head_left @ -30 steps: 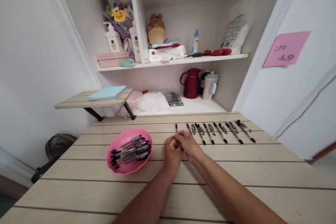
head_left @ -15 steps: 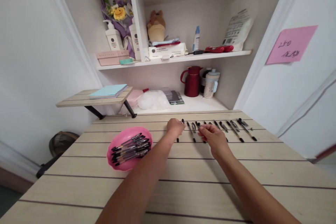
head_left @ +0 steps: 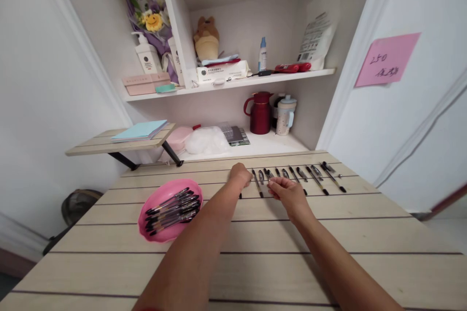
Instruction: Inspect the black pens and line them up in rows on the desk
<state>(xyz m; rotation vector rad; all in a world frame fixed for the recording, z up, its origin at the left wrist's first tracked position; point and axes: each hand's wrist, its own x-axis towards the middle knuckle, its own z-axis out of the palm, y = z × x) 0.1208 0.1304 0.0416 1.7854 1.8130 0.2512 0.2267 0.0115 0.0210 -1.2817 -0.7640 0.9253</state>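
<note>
My left hand (head_left: 240,175) is closed at the left end of a row of pens on the slatted table. A dark pen end shows just below it; what the fingers grip is hidden. My right hand (head_left: 288,195) is pinched over the row, with something small and hard to make out at its fingertips. Between the hands lies a black-ended pen (head_left: 257,183), with a detached pen cap (head_left: 261,177) beside it. To the right, several more pens and caps lie apart, among them a pen (head_left: 316,180) and a cap (head_left: 301,173). A pink bowl (head_left: 146,231) holds several capped pens (head_left: 173,210).
A small raised wooden stand (head_left: 83,145) with coloured paper (head_left: 140,130) is at the table's back left. Behind the table, the shelf holds a red jug (head_left: 260,114), a lidded cup (head_left: 285,116) and a white plastic bag (head_left: 207,141). A pink note (head_left: 387,60) is on the right.
The whole view has shifted, so things appear further left. My right hand has come slightly lower against the pen row, uncovering more of it. My left hand stays closed at the row's left end.
</note>
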